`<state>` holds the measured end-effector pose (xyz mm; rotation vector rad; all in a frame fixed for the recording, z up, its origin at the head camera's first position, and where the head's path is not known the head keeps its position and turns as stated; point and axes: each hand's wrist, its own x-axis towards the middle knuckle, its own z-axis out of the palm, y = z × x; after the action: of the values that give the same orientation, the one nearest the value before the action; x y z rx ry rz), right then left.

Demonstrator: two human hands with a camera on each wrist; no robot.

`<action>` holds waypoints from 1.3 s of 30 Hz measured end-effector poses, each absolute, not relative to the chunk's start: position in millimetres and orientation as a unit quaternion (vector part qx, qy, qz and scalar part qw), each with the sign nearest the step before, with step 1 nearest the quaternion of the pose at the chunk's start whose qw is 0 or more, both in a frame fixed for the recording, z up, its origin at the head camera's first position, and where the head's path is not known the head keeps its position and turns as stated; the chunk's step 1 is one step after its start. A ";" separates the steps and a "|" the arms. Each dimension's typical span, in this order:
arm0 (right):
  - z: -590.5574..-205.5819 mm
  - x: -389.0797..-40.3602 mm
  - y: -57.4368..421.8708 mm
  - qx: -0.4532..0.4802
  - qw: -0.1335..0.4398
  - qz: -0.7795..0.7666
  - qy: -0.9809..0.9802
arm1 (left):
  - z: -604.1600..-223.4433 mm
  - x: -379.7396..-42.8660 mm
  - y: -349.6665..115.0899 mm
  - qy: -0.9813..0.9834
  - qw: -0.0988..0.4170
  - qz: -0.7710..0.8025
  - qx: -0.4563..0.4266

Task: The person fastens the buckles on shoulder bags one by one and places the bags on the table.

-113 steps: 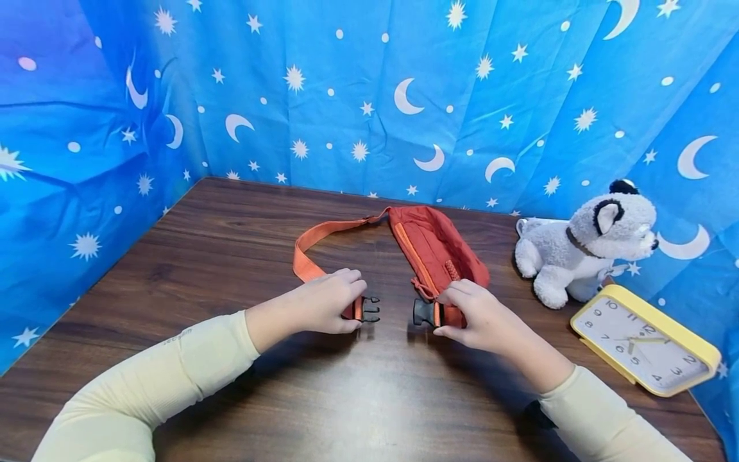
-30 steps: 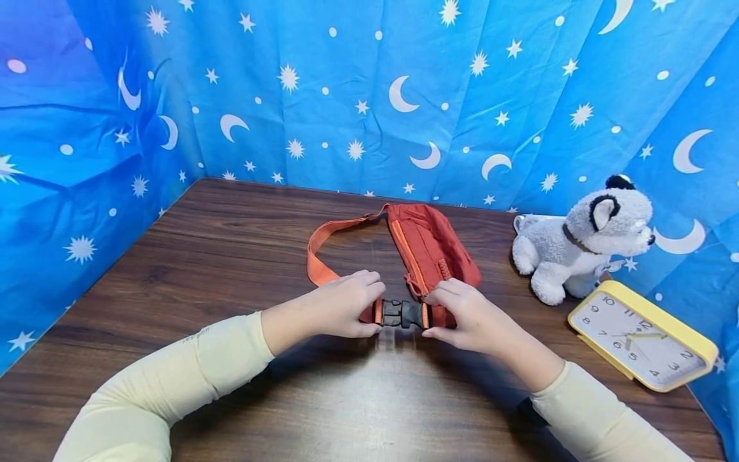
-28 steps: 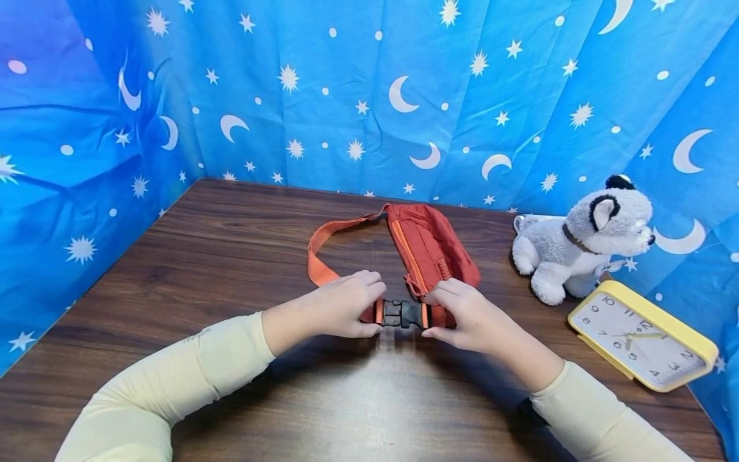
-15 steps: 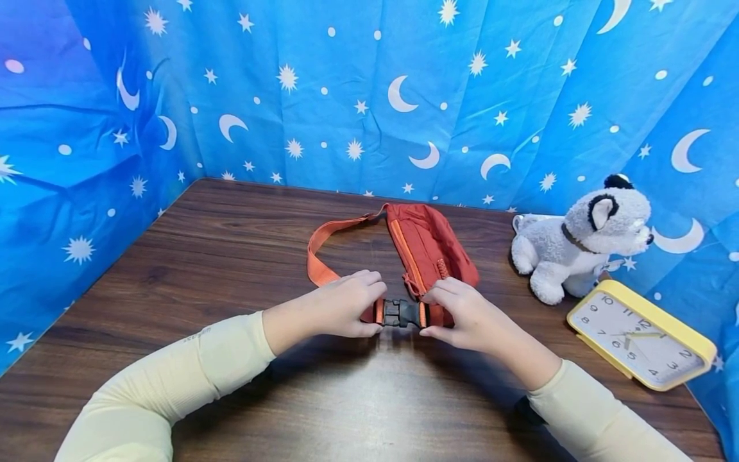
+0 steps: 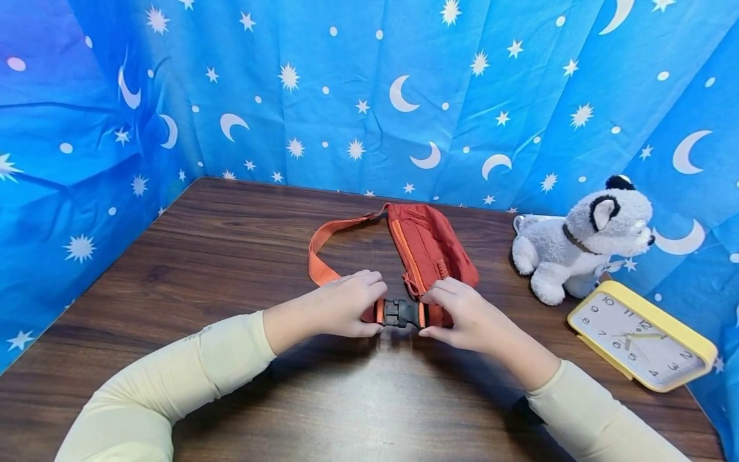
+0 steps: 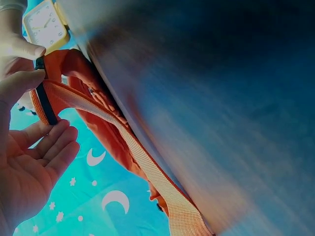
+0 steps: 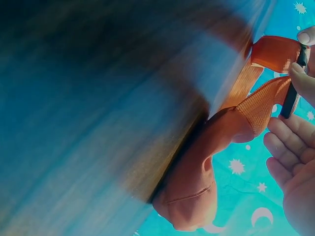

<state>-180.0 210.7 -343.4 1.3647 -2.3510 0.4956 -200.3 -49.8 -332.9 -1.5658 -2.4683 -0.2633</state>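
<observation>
A red waist bag point(image 5: 434, 247) with an orange zip lies on the table, and its orange strap point(image 5: 326, 237) loops out to the left. The bag's black side-release buckle point(image 5: 401, 313) is held level just above the table, its two halves joined end to end. My left hand point(image 5: 349, 305) pinches the pronged half at its strap end between thumb and fingertips. From the other side, my right hand point(image 5: 470, 317) pinches the socket half near the bag. In the left wrist view, the strap point(image 6: 142, 147) hangs in a curve from the buckle's edge. Fingers partly hide both strap ends.
A grey-and-white plush dog point(image 5: 577, 244) sits at the right of the brown wooden table point(image 5: 248, 212). In front of it stands a yellow-framed clock point(image 5: 641, 340). A blue curtain point(image 5: 346, 96) with moons and stars closes off the back and sides.
From apart, the two buckle halves have come together, with the prongs pushed into the socket. Both hands have moved towards each other; over the last second the buckle has shortened slightly.
</observation>
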 end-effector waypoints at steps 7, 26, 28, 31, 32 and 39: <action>-344.0 -179.7 209.2 0.489 0.191 0.180 -0.832 | -332.8 -199.3 -49.2 -0.840 0.092 -0.085 -0.527; -344.6 -179.4 207.3 0.486 0.190 0.176 -0.835 | -332.5 -199.0 -49.1 -0.841 0.095 -0.081 -0.526; -344.3 -179.4 207.0 0.486 0.189 0.176 -0.835 | -332.5 -199.0 -49.2 -0.841 0.095 -0.081 -0.526; -343.9 -179.3 206.6 0.486 0.189 0.177 -0.835 | -332.4 -199.1 -49.5 -0.840 0.097 -0.082 -0.528; -343.8 -179.2 206.5 0.486 0.189 0.177 -0.835 | -332.4 -199.1 -49.7 -0.839 0.098 -0.083 -0.529; -343.4 -179.1 206.0 0.484 0.189 0.177 -0.836 | -333.9 -199.8 -50.2 -0.834 0.108 -0.087 -0.534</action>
<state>-179.1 206.0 -343.4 1.3597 -2.3511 0.4984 -199.8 -50.2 -333.9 -1.5729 -2.4538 -0.2559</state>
